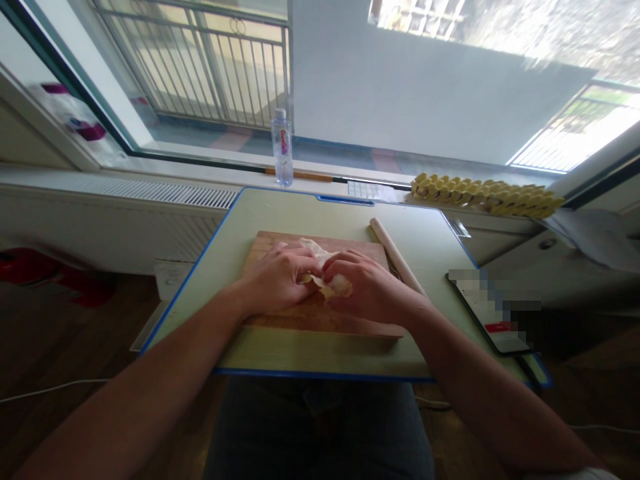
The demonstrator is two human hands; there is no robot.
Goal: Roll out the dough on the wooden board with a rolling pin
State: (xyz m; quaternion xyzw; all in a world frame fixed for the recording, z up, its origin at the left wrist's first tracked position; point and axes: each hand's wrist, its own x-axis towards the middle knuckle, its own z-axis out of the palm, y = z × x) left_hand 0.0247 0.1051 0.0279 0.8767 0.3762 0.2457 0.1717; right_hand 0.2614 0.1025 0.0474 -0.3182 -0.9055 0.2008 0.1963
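Both my hands meet over a wooden cutting board (pixel 320 322), fingers curled inward. Between them is a thin, crumpled off-white piece that looks like dough (pixel 339 287), with ragged, yellowish edges. My left hand (pixel 277 277) is closed on its left side. On the other side my right hand (pixel 371 285) pinches it, thumb and fingers bent. Part of the piece sticks up behind the fingers; the rest is hidden by them. A pale wooden rolling pin (pixel 397 255) lies slanted at the board's right edge, close to my right hand.
The board lies on a small blue-edged table (pixel 210 280). A tablet or phone with a blurred screen (pixel 493 320) rests at its right edge. On the windowsill stand a clear bottle (pixel 283 150) and stacked yellow egg trays (pixel 480 193). A radiator (pixel 100 220) is at the left.
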